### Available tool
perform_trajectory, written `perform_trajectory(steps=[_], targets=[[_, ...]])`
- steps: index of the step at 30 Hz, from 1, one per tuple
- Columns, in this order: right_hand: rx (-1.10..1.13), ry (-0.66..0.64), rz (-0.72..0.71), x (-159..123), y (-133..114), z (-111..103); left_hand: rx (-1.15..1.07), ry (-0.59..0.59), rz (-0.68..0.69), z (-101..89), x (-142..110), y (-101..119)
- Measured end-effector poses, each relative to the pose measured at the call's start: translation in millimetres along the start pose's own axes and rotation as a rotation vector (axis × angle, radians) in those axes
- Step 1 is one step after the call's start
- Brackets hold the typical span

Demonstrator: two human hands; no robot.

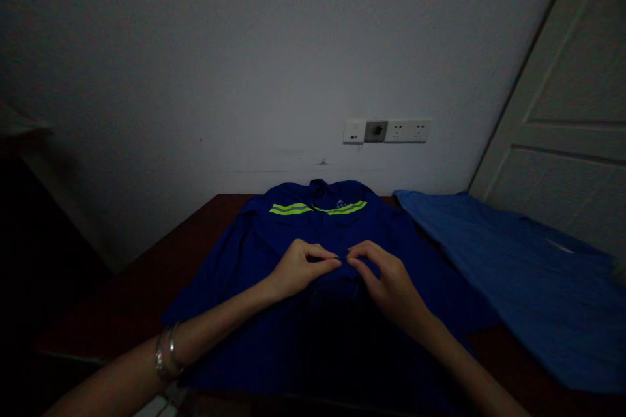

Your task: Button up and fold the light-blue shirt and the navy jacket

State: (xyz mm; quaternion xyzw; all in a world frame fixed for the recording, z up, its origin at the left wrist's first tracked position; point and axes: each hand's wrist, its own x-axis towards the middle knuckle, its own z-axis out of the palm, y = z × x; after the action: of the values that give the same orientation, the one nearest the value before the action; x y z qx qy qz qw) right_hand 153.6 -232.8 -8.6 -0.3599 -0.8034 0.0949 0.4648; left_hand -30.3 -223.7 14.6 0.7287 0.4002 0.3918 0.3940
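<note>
A dark blue work jacket (pixel 274 234) lies spread over the table, its collar toward the wall and a yellow-green reflective stripe (pixel 293 209) across the chest. Over the middle of its front, my left hand (pixel 300 268) is closed in a pinch of thumb and fingers at the fabric. Just to its right, my right hand (pixel 386 277) pinches the same jacket front, the two sets of fingertips nearly meeting. The small bit between the fingertips is too dark to make out. Shadow hides the lower part of the jacket.
A lighter blue cloth (pixel 528 273) lies at the right, partly beside the jacket. The dark red-brown table (pixel 151 273) reaches back to a pale wall with a row of sockets (pixel 386 131). A panelled door (pixel 562 104) stands at the right.
</note>
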Motion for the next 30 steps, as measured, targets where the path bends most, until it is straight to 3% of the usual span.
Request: perform_trajectory(steps=[4, 9, 11, 17, 23, 26, 30], targets=[[0.024, 0.03, 0.032, -1, 1, 5, 0.058, 0.044, 0.033, 1.8, -3, -3], [-0.078, 0.074, -0.047, -4, 2, 9, -0.037, -0.006, -0.159, 0.8, -2, -8], [-0.154, 0.095, -0.111, -4, 2, 9, -0.117, -0.04, -0.226, -0.6, 0, -10], [-0.389, 0.119, -0.373, -2, 5, 4, -0.301, -0.078, -0.231, -1.5, 1, -10], [-0.495, 0.089, -0.608, -4, 10, -2, -0.553, -0.172, -0.391, -0.2, -4, -2], [-0.47, 0.061, -0.627, -6, 13, -4, -0.59, -0.186, -0.41, -0.3, -5, -2], [-0.354, 0.007, -0.463, -12, 15, -10, -0.533, -0.104, -0.414, -3.3, -4, -5]])
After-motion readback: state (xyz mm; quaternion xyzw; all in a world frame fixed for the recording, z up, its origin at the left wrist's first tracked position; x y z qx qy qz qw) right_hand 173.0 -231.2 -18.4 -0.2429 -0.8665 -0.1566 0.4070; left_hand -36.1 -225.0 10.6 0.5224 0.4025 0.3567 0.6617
